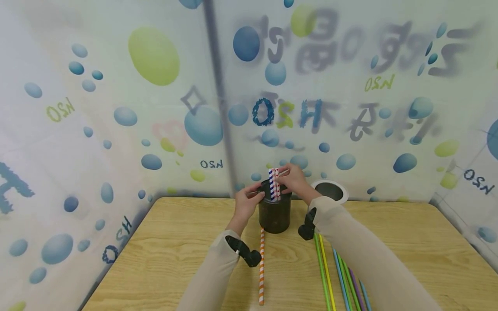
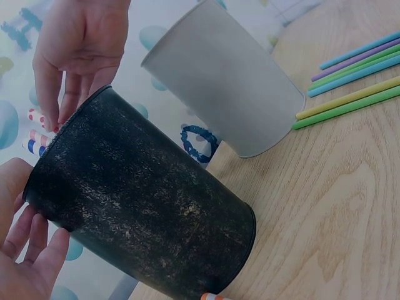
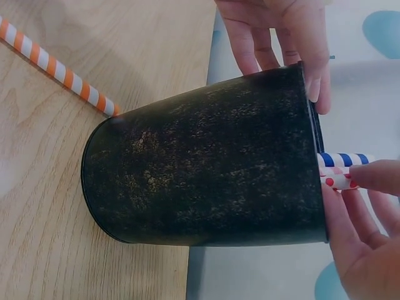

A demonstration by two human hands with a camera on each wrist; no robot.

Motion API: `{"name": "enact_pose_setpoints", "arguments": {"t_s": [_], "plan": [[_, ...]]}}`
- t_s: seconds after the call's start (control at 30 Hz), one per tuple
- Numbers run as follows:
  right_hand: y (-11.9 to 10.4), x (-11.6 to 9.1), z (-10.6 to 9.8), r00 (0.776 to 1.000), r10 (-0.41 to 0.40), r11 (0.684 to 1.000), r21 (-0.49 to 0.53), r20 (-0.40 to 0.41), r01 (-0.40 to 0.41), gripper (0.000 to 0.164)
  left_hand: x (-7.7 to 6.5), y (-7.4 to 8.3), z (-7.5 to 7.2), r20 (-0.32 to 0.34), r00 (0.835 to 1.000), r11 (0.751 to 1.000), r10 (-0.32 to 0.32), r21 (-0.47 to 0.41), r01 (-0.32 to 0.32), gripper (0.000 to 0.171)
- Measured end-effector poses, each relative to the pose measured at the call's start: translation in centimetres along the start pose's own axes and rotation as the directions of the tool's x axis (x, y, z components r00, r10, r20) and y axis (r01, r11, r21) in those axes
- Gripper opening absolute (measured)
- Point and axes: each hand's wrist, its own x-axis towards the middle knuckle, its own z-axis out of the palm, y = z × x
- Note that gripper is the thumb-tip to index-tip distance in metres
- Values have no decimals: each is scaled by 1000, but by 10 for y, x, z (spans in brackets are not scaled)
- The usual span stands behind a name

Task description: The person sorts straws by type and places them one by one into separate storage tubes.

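I have the left hand (image 1: 246,202) gripping the rim of the black pot (image 1: 274,218), thumb over the edge, fingers against the outside; the right hand (image 1: 294,179) is nearly closed, thumb and fingers pinching the straws (image 1: 272,183) that stand in the pot's mouth. I'd judge these light, fairly stiff, probably paper, easily creased, so I'd pinch gently near their upper ends. The pot looks light and could slide, so I'd steady its rim. The orange straw (image 1: 262,268) lies by its foot.
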Motion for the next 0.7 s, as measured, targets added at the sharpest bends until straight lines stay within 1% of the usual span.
{"name": "enact_pose_setpoints", "arguments": {"t_s": [0.17,0.4,0.47,0.53,0.57,0.63,0.7], "plan": [[1,2,1,1000,24,1000,4,0,-24,32,1,0,0,-3,1000,1000,-21,0,21,34],[4,4,1,1000,8,1000,-14,-6,-8,29,1,0,-2,18,1000,1000,-24,-14,24,35],[5,5,2,1000,3,1000,-18,-13,-3,29,-1,6,-3,28,999,1000,-28,-14,28,36],[6,5,2,1000,-3,1000,-24,-21,3,28,-6,15,-3,34,999,1000,-28,-10,29,36],[6,5,2,1000,-6,1000,-24,-26,5,28,-7,15,-4,32,999,1000,-20,-10,20,36],[7,5,3,999,-9,1000,-22,-34,8,28,-7,14,-3,26,1000,1000,-6,3,6,35],[7,5,4,999,-11,1000,-18,-41,10,29,-5,9,-2,14,1000,1000,4,5,-4,34]]}}
